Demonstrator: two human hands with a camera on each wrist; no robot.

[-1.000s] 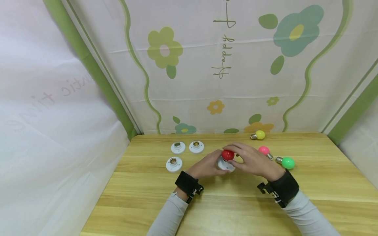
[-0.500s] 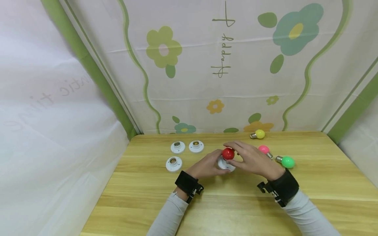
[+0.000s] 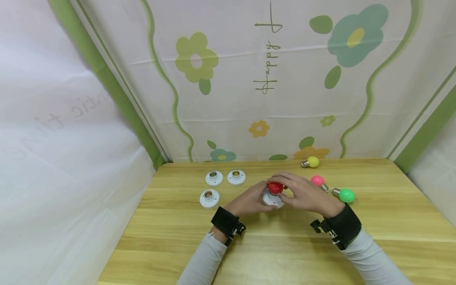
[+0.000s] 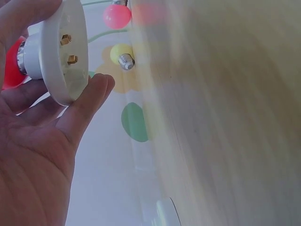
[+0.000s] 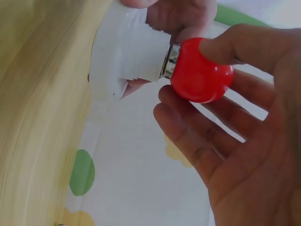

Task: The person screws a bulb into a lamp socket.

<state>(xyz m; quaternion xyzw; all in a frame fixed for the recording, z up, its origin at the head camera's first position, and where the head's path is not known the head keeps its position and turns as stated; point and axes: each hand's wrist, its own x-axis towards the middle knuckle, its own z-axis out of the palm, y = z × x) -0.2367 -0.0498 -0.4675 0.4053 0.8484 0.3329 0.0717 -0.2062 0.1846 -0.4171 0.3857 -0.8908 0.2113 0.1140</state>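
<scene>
A round white lamp holder (image 3: 270, 200) is in my left hand (image 3: 247, 201), which grips its base by the edge between thumb and fingers. Brass screws (image 4: 72, 59) show on its underside in the left wrist view, raised from the wooden tabletop. My right hand (image 3: 303, 194) pinches a red light bulb (image 5: 202, 75), thumb on one side and fingers on the other. The bulb's metal collar (image 5: 171, 61) sits at the mouth of the holder; a short band of it shows, the rest of the thread being hidden inside.
Three more white lamp holders (image 3: 213, 178) lie on the wooden table (image 3: 171, 233) to the left. At the right lie a yellow bulb (image 3: 313, 162), a pink bulb (image 3: 317, 181) and a green bulb (image 3: 346, 195). A flower-printed curtain (image 3: 228, 99) hangs behind the table's back edge.
The right fingers spread off the red bulb's top half a second ago and now lie over it again. The left hand and the lamp holder keep nearly the same place.
</scene>
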